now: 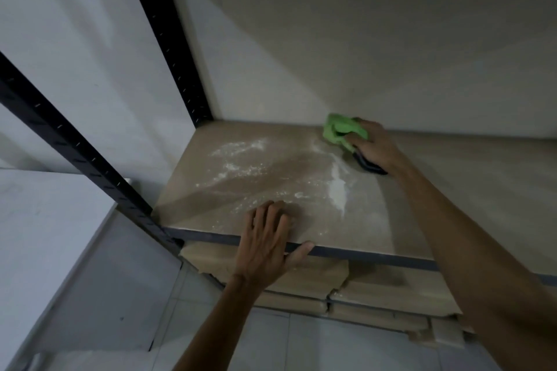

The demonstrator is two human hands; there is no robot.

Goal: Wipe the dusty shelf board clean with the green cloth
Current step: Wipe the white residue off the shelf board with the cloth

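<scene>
The brown shelf board [422, 184] carries patches of white dust [238, 159] on its left half and a thick white streak [337, 187] near the middle. My right hand [373, 144] grips the bunched green cloth [340, 129] against the board close to the back wall. A dark strap or handle [369, 166] shows under that hand. My left hand [268, 238] rests flat on the board's front edge, fingers straight on top and thumb along the dark front rail.
Black perforated metal uprights [177, 48] [75, 147] frame the shelf on the left. A white wall [361, 48] stands behind the board. Wrapped brown packages [376, 289] are stacked below the shelf on a pale tiled floor [247, 340].
</scene>
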